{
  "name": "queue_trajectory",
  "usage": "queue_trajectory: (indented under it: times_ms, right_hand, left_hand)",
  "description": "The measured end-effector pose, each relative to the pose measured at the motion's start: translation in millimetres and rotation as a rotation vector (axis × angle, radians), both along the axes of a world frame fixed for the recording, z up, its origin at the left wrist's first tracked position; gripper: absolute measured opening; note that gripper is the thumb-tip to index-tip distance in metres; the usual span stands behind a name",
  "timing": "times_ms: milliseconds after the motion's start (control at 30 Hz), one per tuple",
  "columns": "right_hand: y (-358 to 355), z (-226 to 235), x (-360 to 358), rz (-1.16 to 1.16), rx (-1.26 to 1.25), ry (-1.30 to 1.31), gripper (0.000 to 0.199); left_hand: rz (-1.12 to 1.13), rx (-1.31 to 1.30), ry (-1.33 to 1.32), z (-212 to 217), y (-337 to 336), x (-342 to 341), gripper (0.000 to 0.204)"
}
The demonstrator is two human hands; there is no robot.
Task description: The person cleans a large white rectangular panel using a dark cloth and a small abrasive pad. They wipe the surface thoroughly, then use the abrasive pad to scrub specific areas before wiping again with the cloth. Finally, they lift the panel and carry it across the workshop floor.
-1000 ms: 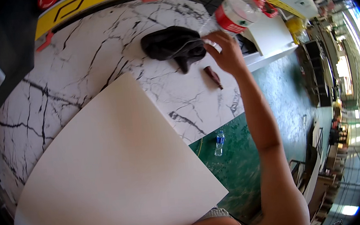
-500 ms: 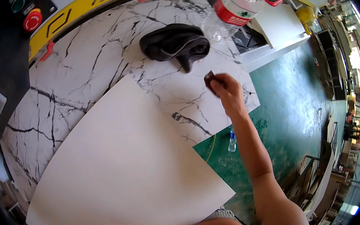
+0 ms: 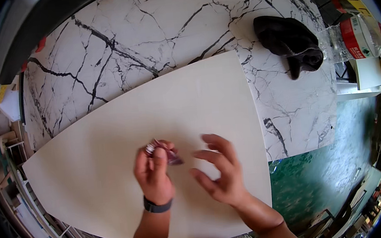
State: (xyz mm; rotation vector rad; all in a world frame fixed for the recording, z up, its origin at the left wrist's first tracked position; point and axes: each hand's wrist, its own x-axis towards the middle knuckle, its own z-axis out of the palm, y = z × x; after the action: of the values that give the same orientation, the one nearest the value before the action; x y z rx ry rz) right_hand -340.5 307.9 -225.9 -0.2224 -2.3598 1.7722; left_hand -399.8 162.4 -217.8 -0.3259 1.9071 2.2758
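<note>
Between the thumb and fingers of my left hand (image 3: 154,177) is a small, shiny dark-red packet (image 3: 173,158), crinkled and partly covered by the fingers. A dark band (image 3: 157,206) circles that wrist. My right hand (image 3: 223,173) hovers just to the right, its fingers spread and curved, slightly blurred, with nothing in them. Both hands are over a large white panel (image 3: 109,136) with a curved far edge, which lies on a marble-patterned board (image 3: 122,31).
A crumpled black cloth item (image 3: 283,34) lies at the far right of the marble-patterned board. Beside it a big clear bottle with a red label (image 3: 352,39) rests on its side. Green floor (image 3: 324,170) shows beyond the right edge, with stacked materials (image 3: 359,208) farther out.
My right hand has come back from the far right, where it held the small packet. The packet is now in my left hand. My view has shifted left.
</note>
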Motion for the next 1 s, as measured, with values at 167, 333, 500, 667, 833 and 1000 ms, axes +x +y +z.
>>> queue_trajectory:
  times_ms: [167,333,500,667,833,1000]
  right_hand:
    - [52.4,-13.7,44.8,-0.169,0.422,0.034,0.029]
    - [64.9,-30.9,64.7,-0.200,0.541,0.037,0.026]
    - [66.0,-38.3,68.4,-0.240,0.516,0.028,0.028]
    - [69.1,-40.5,69.0,-0.233,0.473,0.031,0.029]
    - [70.8,-39.0,69.4,-0.223,0.457,0.013,0.029]
    - [71.7,-40.5,72.6,-0.219,0.439,-0.005,0.030]
  left_hand:
    - [-0.365,-0.977,0.896,-17.7,6.6,-90.8,0.015]
    - [-0.704,-1.238,1.139,-31.9,27.7,-130.3,0.030]
    - [-0.839,-1.257,1.133,-31.2,32.9,-138.5,0.032]
    - [-0.772,-1.263,1.307,-43.3,30.3,-141.7,0.033]
    - [-0.769,-1.234,1.336,-46.4,34.5,-146.3,0.032]
    - [-0.792,-1.190,1.274,-43.1,35.8,-139.5,0.034]
